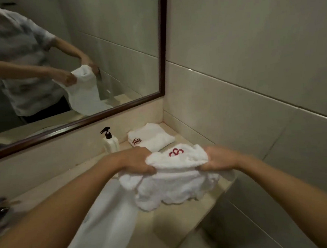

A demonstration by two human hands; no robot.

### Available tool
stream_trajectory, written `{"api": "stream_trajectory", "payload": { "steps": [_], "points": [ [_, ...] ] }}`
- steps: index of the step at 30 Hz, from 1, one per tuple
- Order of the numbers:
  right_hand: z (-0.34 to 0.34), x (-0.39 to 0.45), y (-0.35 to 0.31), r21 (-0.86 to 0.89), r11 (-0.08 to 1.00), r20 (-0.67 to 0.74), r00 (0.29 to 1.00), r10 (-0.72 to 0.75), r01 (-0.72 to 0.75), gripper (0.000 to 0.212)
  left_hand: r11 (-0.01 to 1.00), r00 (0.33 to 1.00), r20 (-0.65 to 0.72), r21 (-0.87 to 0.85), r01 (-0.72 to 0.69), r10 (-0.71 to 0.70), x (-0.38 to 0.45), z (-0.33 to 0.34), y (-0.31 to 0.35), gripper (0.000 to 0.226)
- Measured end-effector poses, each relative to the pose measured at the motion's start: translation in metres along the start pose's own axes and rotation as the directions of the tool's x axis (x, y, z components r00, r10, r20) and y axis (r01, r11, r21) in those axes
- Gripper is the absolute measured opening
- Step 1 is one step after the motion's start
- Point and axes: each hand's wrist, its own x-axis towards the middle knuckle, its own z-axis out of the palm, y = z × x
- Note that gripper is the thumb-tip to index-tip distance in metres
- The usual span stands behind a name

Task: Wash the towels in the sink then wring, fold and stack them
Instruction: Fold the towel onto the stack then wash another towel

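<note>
two hands hold one white towel [174, 181] at frame centre, over the counter [166, 226]. head view: left hand [136, 162] and right hand [219, 158] each grip an end, fingers curled. i judge it soft, limp and damp-heavy; grip by the edges. folded towel [150, 137] lies just above, near the soap bottle [110, 142].

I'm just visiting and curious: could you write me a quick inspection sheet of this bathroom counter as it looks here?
Surface: beige stone counter, partly covered by towels.
Job's things: held towel with red emblem, crumpled; folded towel in the corner; long towel draped over the counter's front.
Clutter: soap pump bottle by the wall.
Hands: left hand and right hand both grip the held towel.
Cables: nothing seen.
Surroundings: framed mirror, tiled walls.
</note>
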Motion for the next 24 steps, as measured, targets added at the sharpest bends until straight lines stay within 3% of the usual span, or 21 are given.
{"api": "stream_trajectory", "payload": {
  "steps": [2,9,11,13,15,18,21,24],
  "points": [
    [0.032,-0.004,0.012,0.124,0.990,0.105,0.993,0.046,-0.059,0.058,0.996,0.997,0.083,-0.083,0.014,-0.007,0.004,0.032,-0.010,0.038],
    [0.107,-0.010,0.057,0.369,0.906,0.054,0.979,0.199,-0.204,0.076,0.990,0.987,0.158,-0.135,0.032,-0.011,0.014,0.110,-0.033,0.058],
    [0.115,-0.009,0.067,0.395,0.891,0.040,0.973,0.228,-0.225,0.070,0.984,0.996,0.086,-0.177,0.004,0.012,0.016,0.120,-0.044,0.056],
    [0.122,-0.004,0.076,0.425,0.874,-0.026,0.962,0.270,-0.234,0.056,0.923,0.997,-0.071,-0.381,-0.056,0.031,0.019,0.124,-0.051,0.048],
    [0.126,0.006,0.081,0.504,0.834,-0.131,0.934,0.331,-0.225,0.036,0.798,0.970,-0.240,-0.591,-0.116,-0.037,0.027,0.127,-0.053,0.043],
    [0.126,0.027,0.079,0.622,0.761,-0.289,0.850,0.440,-0.183,0.017,0.680,0.939,-0.296,-0.726,-0.103,-0.174,0.050,0.133,-0.038,0.033],
    [0.121,0.052,0.084,0.615,0.769,-0.393,0.778,0.491,-0.175,0.023,0.742,0.937,-0.282,-0.670,-0.038,-0.206,0.081,0.132,-0.024,0.025],
    [0.117,0.078,0.099,0.433,0.878,-0.436,0.806,0.401,-0.203,0.056,0.884,0.953,-0.256,-0.466,0.023,-0.160,0.111,0.132,-0.020,0.034]
  ]
}}
